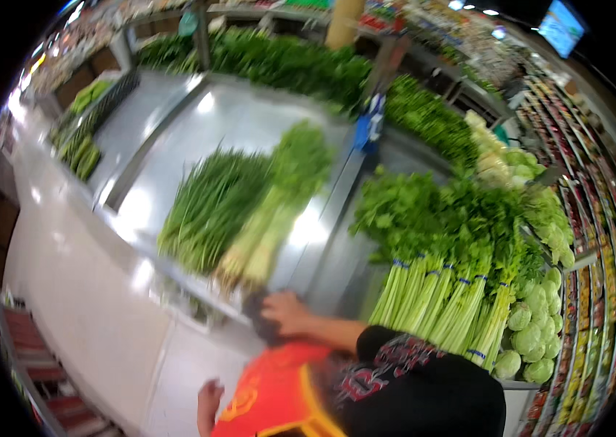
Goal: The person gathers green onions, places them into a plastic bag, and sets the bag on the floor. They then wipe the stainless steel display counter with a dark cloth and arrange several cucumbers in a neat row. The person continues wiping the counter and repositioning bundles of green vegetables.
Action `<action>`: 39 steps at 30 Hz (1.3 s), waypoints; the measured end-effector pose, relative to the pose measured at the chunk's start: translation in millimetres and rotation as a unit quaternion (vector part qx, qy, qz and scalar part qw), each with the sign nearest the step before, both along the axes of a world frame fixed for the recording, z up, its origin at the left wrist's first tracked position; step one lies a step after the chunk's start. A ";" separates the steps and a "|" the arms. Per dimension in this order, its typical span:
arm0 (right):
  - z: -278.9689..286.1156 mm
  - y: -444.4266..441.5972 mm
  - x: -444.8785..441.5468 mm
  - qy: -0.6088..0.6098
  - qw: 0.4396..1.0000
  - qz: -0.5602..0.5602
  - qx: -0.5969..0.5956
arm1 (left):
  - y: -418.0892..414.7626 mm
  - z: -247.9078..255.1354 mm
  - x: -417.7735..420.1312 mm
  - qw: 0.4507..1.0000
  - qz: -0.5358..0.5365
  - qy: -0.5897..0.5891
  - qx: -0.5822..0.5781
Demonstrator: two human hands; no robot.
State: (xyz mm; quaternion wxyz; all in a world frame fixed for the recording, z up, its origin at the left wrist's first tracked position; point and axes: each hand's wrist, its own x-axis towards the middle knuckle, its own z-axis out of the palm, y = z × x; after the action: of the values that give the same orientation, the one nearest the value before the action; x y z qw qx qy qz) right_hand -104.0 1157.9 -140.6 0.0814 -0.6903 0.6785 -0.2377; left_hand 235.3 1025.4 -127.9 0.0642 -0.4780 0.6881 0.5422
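My right hand (287,312) reaches across at the front edge of a metal produce stand (335,257). Its fingers are curled on a dark grey thing (262,317), perhaps a cloth, too blurred to name surely. Just beyond it lie pale leafy stalks (264,235), their root ends towards me. Beside them is a heap of long thin green stems (217,202), like chives. Low on the left, my left hand (209,401) hangs beside a red apron-like garment (269,382) with yellow trim; its fingers are blurred and I see nothing in them.
Banded celery bunches (439,295) stand to the right, with round cabbages (532,333) past them. Leafy greens (291,65) line the back. A blue item (369,128) hangs on a post. Green vegetables (84,155) sit at the far left. Packed shelves (603,262) rise at right.
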 end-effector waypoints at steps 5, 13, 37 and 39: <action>0.9 30.3 5.8 -0.031 0.991 0.130 0.017 | 24.2 -10.6 76.3 0.998 0.052 -0.026 -0.014; 7.2 47.0 8.7 -0.033 0.996 0.045 0.074 | 77.9 -34.2 145.6 0.986 0.120 -0.085 0.079; -34.6 -27.9 -483.2 0.070 0.859 -0.495 0.113 | 167.7 25.4 130.4 0.926 0.328 -0.094 0.159; -26.8 -34.7 -462.4 0.052 0.845 -0.512 0.145 | 178.3 14.7 143.4 0.926 0.325 -0.086 0.171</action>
State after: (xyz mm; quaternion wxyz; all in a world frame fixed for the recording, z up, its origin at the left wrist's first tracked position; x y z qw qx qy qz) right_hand -566.3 1123.2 -167.4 0.0119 -0.2369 0.9654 -0.1080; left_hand 378.7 1203.7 -113.3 0.0243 -0.7018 0.3838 0.5997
